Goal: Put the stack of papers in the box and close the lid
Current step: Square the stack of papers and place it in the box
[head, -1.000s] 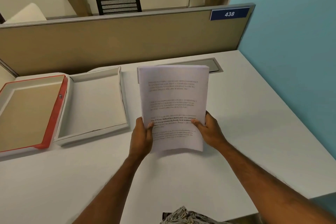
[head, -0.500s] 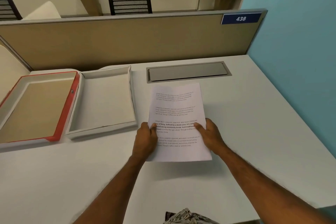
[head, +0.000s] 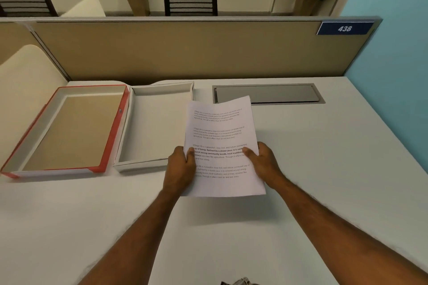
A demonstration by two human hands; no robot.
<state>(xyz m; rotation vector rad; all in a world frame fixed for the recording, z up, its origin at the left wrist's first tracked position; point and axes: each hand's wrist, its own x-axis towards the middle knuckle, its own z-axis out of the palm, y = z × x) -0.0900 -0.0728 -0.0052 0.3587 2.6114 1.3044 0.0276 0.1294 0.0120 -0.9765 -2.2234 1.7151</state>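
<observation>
Both hands grip the white stack of printed papers (head: 222, 146) above the white tabletop (head: 324, 169): left hand (head: 180, 169) on its left edge, right hand (head: 264, 162) on its right. The stack overlaps the right wall of the open white cardboard box (head: 155, 127), whose red-edged lid (head: 67, 129) lies open to the left.

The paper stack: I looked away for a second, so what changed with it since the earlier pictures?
The paper stack tipped down from nearly upright to flatter and shifted left, its left edge now overlapping the white box. Left hand and right hand kept their grip. The red-edged lid stayed put.
</observation>
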